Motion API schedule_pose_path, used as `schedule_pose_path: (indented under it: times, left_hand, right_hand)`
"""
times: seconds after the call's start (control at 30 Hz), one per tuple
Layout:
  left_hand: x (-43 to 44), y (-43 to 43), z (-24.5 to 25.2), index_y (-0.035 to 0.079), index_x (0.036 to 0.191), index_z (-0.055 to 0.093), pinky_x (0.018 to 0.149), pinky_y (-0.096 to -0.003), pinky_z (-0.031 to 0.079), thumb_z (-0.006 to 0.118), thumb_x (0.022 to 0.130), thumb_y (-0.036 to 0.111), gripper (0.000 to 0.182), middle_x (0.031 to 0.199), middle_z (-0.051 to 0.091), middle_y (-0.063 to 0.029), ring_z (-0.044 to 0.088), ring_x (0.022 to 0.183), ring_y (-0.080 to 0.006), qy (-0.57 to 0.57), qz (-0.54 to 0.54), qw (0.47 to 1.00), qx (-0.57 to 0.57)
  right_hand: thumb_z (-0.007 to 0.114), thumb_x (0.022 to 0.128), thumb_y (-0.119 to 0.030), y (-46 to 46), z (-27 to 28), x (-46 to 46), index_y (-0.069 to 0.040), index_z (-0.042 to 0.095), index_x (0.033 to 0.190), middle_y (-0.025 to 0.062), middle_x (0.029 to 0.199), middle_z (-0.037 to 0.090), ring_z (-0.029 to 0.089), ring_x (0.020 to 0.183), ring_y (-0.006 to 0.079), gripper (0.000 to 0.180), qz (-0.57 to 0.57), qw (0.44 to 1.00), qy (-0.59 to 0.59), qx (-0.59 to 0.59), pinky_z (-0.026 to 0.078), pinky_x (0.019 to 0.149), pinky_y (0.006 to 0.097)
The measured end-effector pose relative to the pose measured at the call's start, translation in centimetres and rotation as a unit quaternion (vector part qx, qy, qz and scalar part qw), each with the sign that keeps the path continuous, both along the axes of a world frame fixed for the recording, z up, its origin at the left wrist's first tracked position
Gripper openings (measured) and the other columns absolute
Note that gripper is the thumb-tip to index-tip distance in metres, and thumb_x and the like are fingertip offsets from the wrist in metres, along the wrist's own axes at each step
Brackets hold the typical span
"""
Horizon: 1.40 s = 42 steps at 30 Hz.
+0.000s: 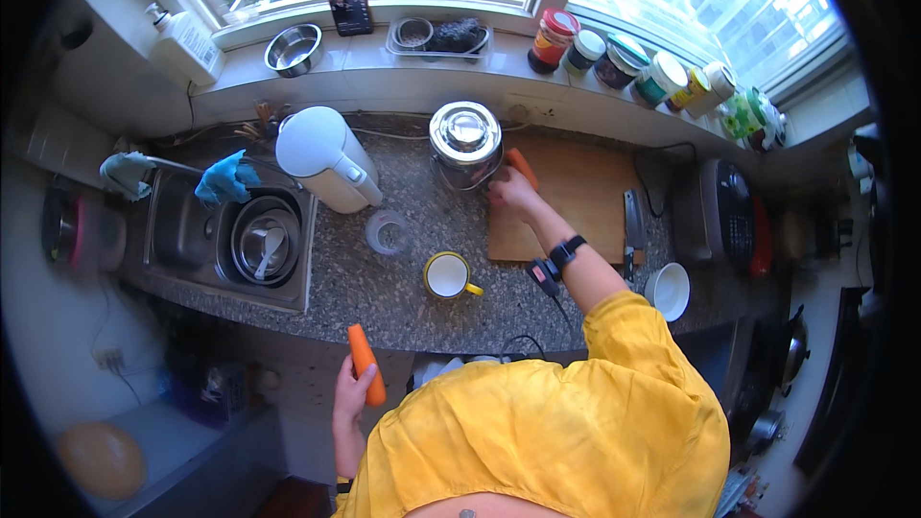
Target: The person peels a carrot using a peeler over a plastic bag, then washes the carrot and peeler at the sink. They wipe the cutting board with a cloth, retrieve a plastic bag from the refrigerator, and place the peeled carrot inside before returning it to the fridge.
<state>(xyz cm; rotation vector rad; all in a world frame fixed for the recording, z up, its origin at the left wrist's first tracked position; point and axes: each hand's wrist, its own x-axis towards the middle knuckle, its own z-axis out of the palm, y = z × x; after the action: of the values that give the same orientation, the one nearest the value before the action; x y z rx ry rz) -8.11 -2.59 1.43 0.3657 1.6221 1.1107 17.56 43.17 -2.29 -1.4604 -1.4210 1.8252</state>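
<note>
My left hand (pixel 350 392) grips a carrot (pixel 367 367) upright, in front of the counter's front edge. My right hand (pixel 512 191) reaches across the counter to the left edge of a wooden cutting board (pixel 575 208). A second carrot (pixel 522 167) lies at that edge, just beyond my right hand. A lidded stainless steel canister (pixel 466 133) with a wire handle stands close to the left of the hand. The fingers of my right hand are partly hidden, and I cannot tell whether they hold anything. A cleaver (pixel 633 223) lies along the board's right side.
A yellow mug (pixel 447 275), a clear cup (pixel 386 232) and a white electric kettle (pixel 327 158) stand left of the board. Farther left is a steel sink (pixel 180 230) holding bowls. A white bowl (pixel 668 291) and a dark appliance (pixel 712 212) are at the right.
</note>
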Motion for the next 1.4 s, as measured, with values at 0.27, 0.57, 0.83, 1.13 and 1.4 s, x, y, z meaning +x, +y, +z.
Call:
schedule_pose_path:
  times: [0.27, 0.57, 0.83, 1.13, 1.4]
  left_hand:
    - [-0.6, -0.6, -0.5, 0.002, 0.136, 0.050, 0.091, -0.0290, 0.047, 0.067, 0.095, 0.008, 0.044, 0.112, 0.061, -0.0034, 0.057, 0.100, -0.0116, 0.010, -0.016, 0.999, -0.028]
    - [-0.7, -0.8, -0.3, 0.001, 0.137, 0.049, 0.093, -0.0294, 0.047, 0.065, 0.096, 0.006, 0.045, 0.114, 0.061, -0.0042, 0.058, 0.102, -0.0124, 0.019, -0.015, 1.000, -0.011]
    - [0.8, -0.3, 0.7, 0.001, 0.137, 0.050, 0.093, -0.0296, 0.047, 0.066, 0.095, 0.007, 0.045, 0.115, 0.061, -0.0042, 0.058, 0.102, -0.0122, 0.025, -0.029, 0.999, -0.033]
    - [2.4, 4.9, 3.9, 0.001, 0.137, 0.050, 0.091, -0.0286, 0.047, 0.067, 0.095, 0.009, 0.046, 0.113, 0.060, -0.0041, 0.057, 0.101, -0.0117, 0.035, -0.101, 0.994, -0.014]
    - [8.1, 14.2, 7.5, 0.000, 0.138, 0.048, 0.091, -0.0293, 0.047, 0.066, 0.096, 0.013, 0.047, 0.112, 0.060, -0.0044, 0.057, 0.101, -0.0122, -0.005, -0.204, 0.978, 0.030]
  right_hand:
    - [0.061, 0.089, -0.002, 0.9, -1.7, -5.2, -0.012, 0.048, 0.130, 0.0046, 0.108, 0.065, 0.065, 0.094, 0.0173, 0.044, -0.086, 0.992, 0.081, -0.049, 0.056, 0.080, 0.0339]
    - [0.069, 0.083, -0.011, 1.0, -2.3, -7.0, -0.010, 0.043, 0.142, 0.0133, 0.116, 0.065, 0.067, 0.101, 0.0335, 0.064, -0.034, 0.949, -0.271, 0.157, 0.056, 0.083, 0.0455]
    - [0.078, 0.082, -0.021, 4.9, -4.4, 3.0, -0.012, 0.053, 0.131, 0.0138, 0.124, 0.062, 0.063, 0.112, 0.0317, 0.056, -0.096, 0.892, -0.320, 0.303, 0.053, 0.093, 0.0451]
    - [0.050, 0.106, -0.020, -1.3, 2.7, 10.9, -0.002, 0.052, 0.132, 0.0148, 0.130, 0.063, 0.063, 0.120, 0.0256, 0.031, -0.109, 0.887, 0.431, -0.127, 0.053, 0.102, 0.0403]
    - [0.047, 0.107, -0.027, -7.1, 2.9, 16.7, -0.003, 0.053, 0.132, 0.0146, 0.123, 0.064, 0.065, 0.114, 0.0278, 0.035, -0.143, 0.834, 0.495, -0.197, 0.056, 0.096, 0.0415]
